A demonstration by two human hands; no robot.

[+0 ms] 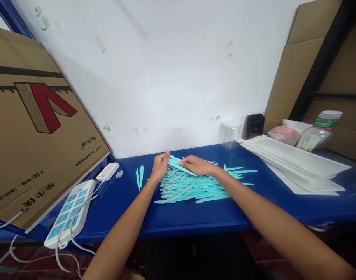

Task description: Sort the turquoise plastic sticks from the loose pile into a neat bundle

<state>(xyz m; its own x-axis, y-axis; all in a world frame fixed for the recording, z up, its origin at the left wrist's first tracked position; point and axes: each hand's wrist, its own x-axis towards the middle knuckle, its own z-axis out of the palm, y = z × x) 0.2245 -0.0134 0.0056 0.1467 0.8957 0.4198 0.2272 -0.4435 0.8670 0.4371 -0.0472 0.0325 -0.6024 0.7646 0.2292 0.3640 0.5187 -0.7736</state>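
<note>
on my feed, the held teal strips (186, 168) sit over the far left part of the teal pile (195, 190); whether they touch it, i cannot tell. their long axis runs slantwise: the blunter ends are at the left, and the tapered tip of the nearest strip points right and toward the near side. my left hand (160, 166) has its grip pinching those blunter ends, thumb up; my right hand (197, 165) has its grip pinching the strips partway along. i think it best to keep both pinches light, square the ends against the left fingers, and face every tip the same way, so the thin ends neither fan out nor snag.

most strips in the pile lie roughly crosswise. two loose strips (141, 177) lie apart to the left, pointing more nearly away from me. under everything is the blue bench (122, 221), with a power strip (70, 214) farther left and white sheets (294, 163) at the right.
</note>
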